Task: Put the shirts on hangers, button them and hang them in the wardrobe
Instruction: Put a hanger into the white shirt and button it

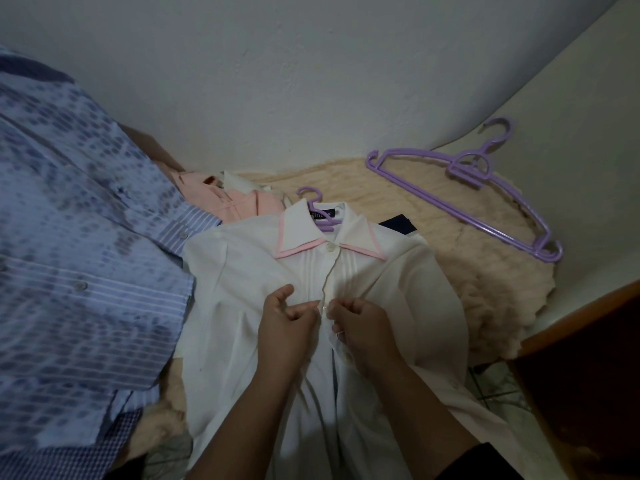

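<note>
The left hand and right hand each hold a pinching grip on the front placket of the white long-sleeved shirt with a pink-edged collar, fingers curled on either side of the opening below the fastened top button. The shirt lies face up on a cream fluffy blanket, a lilac plastic hanger showing at its neck. A blue patterned shirt lies left, a folded pink shirt behind, and a spare purple plastic hanger right.
</note>
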Tool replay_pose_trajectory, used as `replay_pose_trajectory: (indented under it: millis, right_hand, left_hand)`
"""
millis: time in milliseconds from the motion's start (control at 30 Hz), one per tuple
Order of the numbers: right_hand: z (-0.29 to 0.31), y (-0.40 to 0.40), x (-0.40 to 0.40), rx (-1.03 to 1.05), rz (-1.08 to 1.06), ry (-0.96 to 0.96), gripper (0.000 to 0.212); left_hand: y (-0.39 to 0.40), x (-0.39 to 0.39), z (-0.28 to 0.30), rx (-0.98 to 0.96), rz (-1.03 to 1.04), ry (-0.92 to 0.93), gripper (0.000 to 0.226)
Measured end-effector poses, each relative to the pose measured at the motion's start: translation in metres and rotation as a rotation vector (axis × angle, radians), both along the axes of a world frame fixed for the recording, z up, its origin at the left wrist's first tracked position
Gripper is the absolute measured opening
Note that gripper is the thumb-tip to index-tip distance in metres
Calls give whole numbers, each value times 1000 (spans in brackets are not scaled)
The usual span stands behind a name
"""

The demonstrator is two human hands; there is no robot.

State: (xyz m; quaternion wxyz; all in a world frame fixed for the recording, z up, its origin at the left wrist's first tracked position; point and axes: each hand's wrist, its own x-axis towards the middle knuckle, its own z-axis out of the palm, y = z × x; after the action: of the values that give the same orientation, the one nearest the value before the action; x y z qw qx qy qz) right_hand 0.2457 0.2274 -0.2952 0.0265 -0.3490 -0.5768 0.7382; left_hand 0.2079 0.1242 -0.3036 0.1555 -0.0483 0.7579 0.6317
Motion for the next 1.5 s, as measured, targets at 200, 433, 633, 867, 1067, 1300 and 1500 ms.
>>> replay_pose_trajectory:
  millis: [200, 433, 633, 867, 1067, 1300, 1500]
  right_hand:
    - [-8, 1, -2, 117, 50, 51, 16]
    - [-14, -2, 5, 661, 220, 145, 28]
    - [-10, 6, 1, 616, 229, 125, 25]
    - [-9, 13, -5, 569, 195, 116, 23]
    - [-13, 13, -6, 525, 168, 150, 18]
    - [-13, 16, -8, 330, 95, 181, 20]
    - [-11, 22, -19, -5, 46, 184, 12]
  left_hand:
    - [-1, -5, -2, -9, -58, -5, 42]
    - [3, -5, -9, 90, -3, -8, 51]
    - [4, -2, -11, 65, -48, 65, 49]
    - [2, -3, -6, 68, -116, 72, 46]
    - [-1, -16, -5, 90, -146, -24, 37]
    - [-7, -34, 13, 449, -156, -417, 26]
    - [-8, -40, 20, 317, -102, -231, 29]
